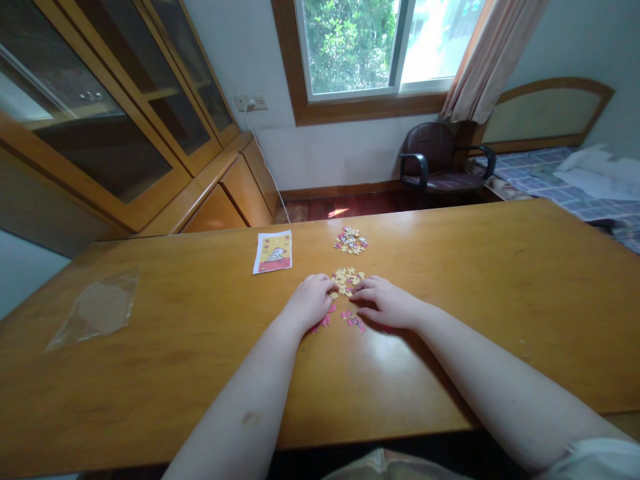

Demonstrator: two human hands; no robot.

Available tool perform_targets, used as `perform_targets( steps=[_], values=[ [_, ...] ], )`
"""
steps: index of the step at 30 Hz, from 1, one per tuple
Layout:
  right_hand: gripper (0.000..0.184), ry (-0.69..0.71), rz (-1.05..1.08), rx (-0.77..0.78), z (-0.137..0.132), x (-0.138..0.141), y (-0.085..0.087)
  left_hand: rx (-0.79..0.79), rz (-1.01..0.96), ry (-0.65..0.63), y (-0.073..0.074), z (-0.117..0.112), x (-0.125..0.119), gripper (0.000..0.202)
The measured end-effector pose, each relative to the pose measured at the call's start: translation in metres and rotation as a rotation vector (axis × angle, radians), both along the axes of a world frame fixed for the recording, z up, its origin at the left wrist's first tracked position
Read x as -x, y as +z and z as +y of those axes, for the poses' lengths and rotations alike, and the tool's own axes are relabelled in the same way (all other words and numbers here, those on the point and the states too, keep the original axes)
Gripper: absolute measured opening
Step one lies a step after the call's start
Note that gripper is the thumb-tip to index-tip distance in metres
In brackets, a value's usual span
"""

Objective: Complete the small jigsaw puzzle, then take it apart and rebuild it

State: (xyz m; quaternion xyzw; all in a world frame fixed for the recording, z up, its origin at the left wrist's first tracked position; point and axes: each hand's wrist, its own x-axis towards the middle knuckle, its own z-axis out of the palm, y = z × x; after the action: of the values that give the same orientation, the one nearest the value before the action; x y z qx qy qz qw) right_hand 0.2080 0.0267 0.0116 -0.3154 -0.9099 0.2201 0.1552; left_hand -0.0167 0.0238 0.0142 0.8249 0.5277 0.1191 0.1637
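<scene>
A small heap of yellow and pink jigsaw puzzle pieces (346, 275) lies on the wooden table between my two hands. My left hand (311, 300) rests at the heap's left side, fingers bent forward with their tips touching the pieces; nothing shows in its grasp. On the other side, my right hand (384, 303) has its fingers apart, the tips at the heap's right edge. Some pink puzzle pieces (356, 323) sit beneath the right fingers. More pink pieces (323, 323) lie beside my left hand, which partly covers them.
Farther back is a second heap of mixed pieces (351, 241). A picture card (273, 252) with a white animal on yellow and pink lies to its left. A clear plastic bag (103, 307) is at the table's left. Beyond the table (500, 267) stand a chair (435, 157) and a bed.
</scene>
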Motion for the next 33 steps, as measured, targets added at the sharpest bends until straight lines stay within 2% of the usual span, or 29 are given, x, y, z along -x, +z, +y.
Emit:
perform_targets(
  steps=[3, 7, 12, 15, 21, 27, 33],
  values=[
    [0.029, -0.036, 0.019, -0.038, 0.002, -0.001, -0.002, -0.022, -0.024, 0.019, 0.002, 0.000, 0.000, 0.037],
    [0.019, -0.067, 0.060, -0.064, 0.005, -0.003, -0.003, -0.008, 0.001, 0.002, 0.010, -0.002, 0.001, 0.028],
    [0.020, -0.249, 0.009, -0.107, 0.010, -0.004, -0.008, 0.026, 0.069, -0.050, 0.010, -0.004, 0.000, 0.028],
    [0.022, -0.309, -0.012, -0.096, 0.011, -0.004, -0.011, 0.045, 0.065, -0.064, 0.007, -0.003, -0.002, 0.030],
    [0.028, -0.274, -0.038, -0.089, 0.009, -0.002, -0.011, 0.055, 0.030, -0.076, 0.009, -0.003, -0.003, 0.040],
    [0.018, -0.324, -0.031, -0.082, 0.012, -0.005, -0.009, 0.133, 0.093, -0.030, 0.020, -0.006, -0.001, 0.029],
    [0.018, -0.215, -0.059, -0.045, 0.007, -0.004, -0.002, 0.104, 0.115, 0.086, 0.032, -0.009, 0.011, 0.023]
  ],
)
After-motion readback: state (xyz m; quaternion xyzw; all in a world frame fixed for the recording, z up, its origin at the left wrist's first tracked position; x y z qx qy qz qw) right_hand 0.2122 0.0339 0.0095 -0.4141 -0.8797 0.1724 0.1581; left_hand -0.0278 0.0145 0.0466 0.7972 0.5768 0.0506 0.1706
